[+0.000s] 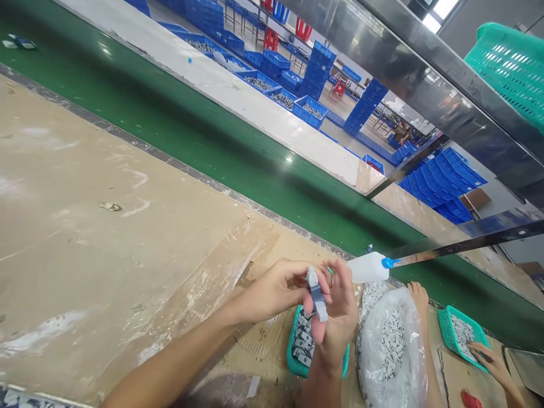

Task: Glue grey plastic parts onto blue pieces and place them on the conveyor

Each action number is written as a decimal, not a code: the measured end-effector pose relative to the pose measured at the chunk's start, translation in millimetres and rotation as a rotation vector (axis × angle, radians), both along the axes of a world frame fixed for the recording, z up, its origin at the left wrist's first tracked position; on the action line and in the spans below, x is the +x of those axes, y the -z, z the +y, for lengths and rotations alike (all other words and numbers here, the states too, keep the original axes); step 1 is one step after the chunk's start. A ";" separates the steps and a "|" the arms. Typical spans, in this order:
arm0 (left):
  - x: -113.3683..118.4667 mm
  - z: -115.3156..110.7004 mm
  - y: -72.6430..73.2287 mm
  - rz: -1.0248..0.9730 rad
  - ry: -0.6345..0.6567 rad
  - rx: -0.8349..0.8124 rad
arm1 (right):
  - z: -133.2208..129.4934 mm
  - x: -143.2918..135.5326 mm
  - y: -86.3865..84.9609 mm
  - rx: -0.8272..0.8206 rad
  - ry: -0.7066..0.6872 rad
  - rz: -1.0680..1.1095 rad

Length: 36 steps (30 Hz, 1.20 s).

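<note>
A small grey-and-white plastic part (pixel 317 293) is held up between my two hands. My left hand (pixel 291 289) pinches it from the left with thumb and fingers. My right hand (pixel 340 309) closes on it from the right, its thumb against the white lower end. Beneath them, a green basket (pixel 291 362) of similar grey and white pieces is partly hidden by my right hand and wrist. A white bottle with a blue tip (pixel 369 267) is just beyond my right fingers.
To the right lies a clear plastic bag (pixel 393 340) of small white pieces. A co-worker's hand (pixel 419 296) is beside it; another hand (pixel 488 360) reaches into a second green basket (pixel 446 326). A green conveyor belt (pixel 238 170) runs behind, with a metal post (pixel 467 241) slanting across.
</note>
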<state>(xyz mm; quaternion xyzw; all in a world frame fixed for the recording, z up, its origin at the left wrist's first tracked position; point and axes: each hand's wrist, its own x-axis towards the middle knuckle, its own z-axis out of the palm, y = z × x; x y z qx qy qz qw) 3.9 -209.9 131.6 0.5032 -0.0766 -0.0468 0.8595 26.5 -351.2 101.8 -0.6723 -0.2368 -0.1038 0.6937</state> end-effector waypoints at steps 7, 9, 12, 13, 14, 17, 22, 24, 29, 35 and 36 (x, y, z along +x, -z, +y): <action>-5.8 1.7 -3.6 -0.057 -0.019 0.076 | -5.6 1.5 -4.7 -0.021 -0.219 0.012; -8.3 1.0 -4.1 -0.060 -0.025 0.080 | -5.2 1.2 -6.9 -0.011 -0.225 -0.009; -12.4 0.1 -6.9 -0.071 -0.057 0.106 | -3.0 0.2 -11.0 -0.004 -0.208 -0.041; -13.7 0.3 -8.4 -0.076 -0.075 0.121 | -2.0 -0.2 -12.3 -0.005 -0.198 -0.049; -14.9 0.7 -10.1 -0.081 -0.089 0.135 | -0.9 -0.6 -13.4 -0.004 -0.191 -0.053; -17.7 3.7 -15.4 -0.087 -0.092 0.157 | 2.3 -2.1 -15.7 0.026 -0.205 -0.032; -17.1 7.7 -18.8 -0.079 -0.073 0.136 | 3.7 -5.7 -13.7 0.059 -0.214 0.044; -14.5 6.9 -15.7 -0.069 -0.070 0.107 | 3.1 -6.9 -10.4 0.071 -0.189 0.094; -0.9 -0.9 1.9 0.112 -0.014 -0.186 | -3.2 -2.2 -3.8 0.024 -0.129 0.247; 32.6 0.6 26.9 0.490 -0.217 -0.507 | -48.1 30.5 -1.9 -0.546 -0.010 0.203; 40.4 4.8 32.6 0.550 -0.284 -0.547 | -58.8 37.7 2.2 -0.706 0.031 0.127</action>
